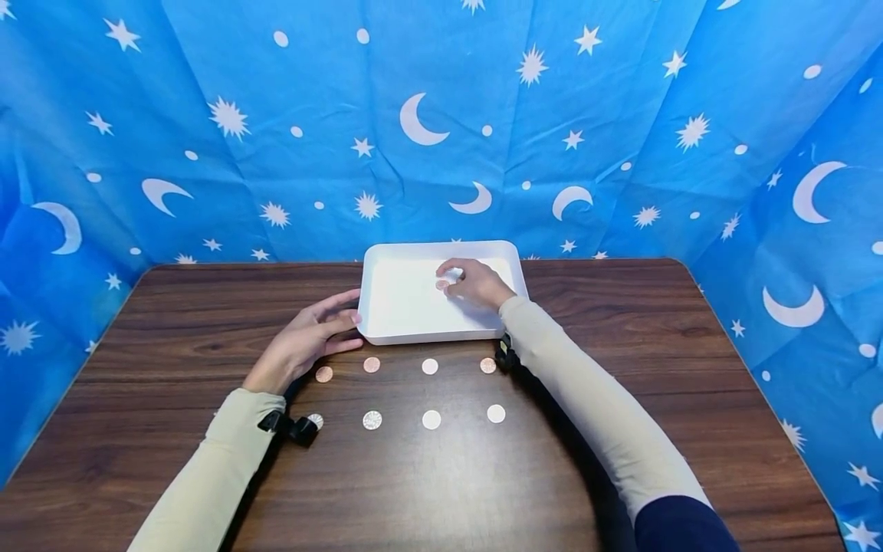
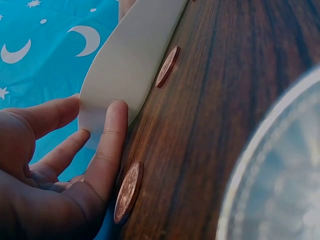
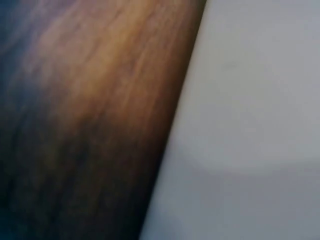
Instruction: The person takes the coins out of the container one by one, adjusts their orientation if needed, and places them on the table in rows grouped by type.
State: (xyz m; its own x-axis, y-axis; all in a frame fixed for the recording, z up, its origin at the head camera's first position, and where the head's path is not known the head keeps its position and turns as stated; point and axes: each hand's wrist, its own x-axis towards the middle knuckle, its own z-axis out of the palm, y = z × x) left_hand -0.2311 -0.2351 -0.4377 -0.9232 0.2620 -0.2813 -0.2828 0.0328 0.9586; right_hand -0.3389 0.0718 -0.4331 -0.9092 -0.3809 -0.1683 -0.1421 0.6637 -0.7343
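A white tray sits at the far middle of the dark wooden table. My right hand reaches into it and pinches a copper coin just above the tray floor. My left hand rests with straight fingers against the tray's left front corner; the left wrist view shows its fingertips touching the tray wall. In front of the tray lie two rows of coins: copper ones and a silver one nearer the tray, silver ones closer to me. The right wrist view shows only blurred tray wall and table.
Blue cloth with moons and stars walls in the table on three sides. Copper coins lie close to the tray's front edge near my left hand. A black wrist camera partly covers one silver coin at the left.
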